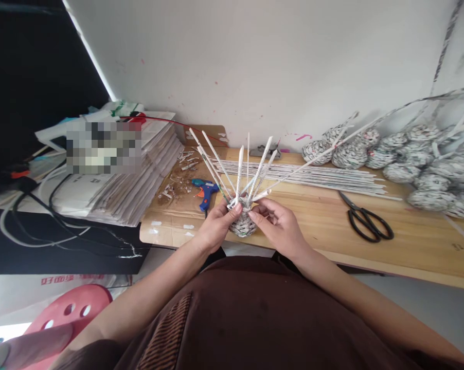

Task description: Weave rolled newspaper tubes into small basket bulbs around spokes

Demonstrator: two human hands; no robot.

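Note:
A small round basket [243,226] woven from rolled newspaper sits between my hands at the table's front edge. Several stiff paper tubes [263,160] stick up from its rim and fan outward. My left hand [217,224] is closed on the basket's left side, its thumb over the rim. On the opposite side my right hand [280,226] grips the wall, thumb in front and fingers bent behind near a short tube end. A long paper strand [307,163] runs from the rim up to the right. The fingers partly hide the weave.
Several finished woven paper pieces [350,155] are heaped at the right. Loose paper tubes [313,180] lie along the back, black scissors [365,218] at right. A blue glue gun [206,192] rests on cardboard [166,216], beside stacked papers [135,180] and cables [29,218].

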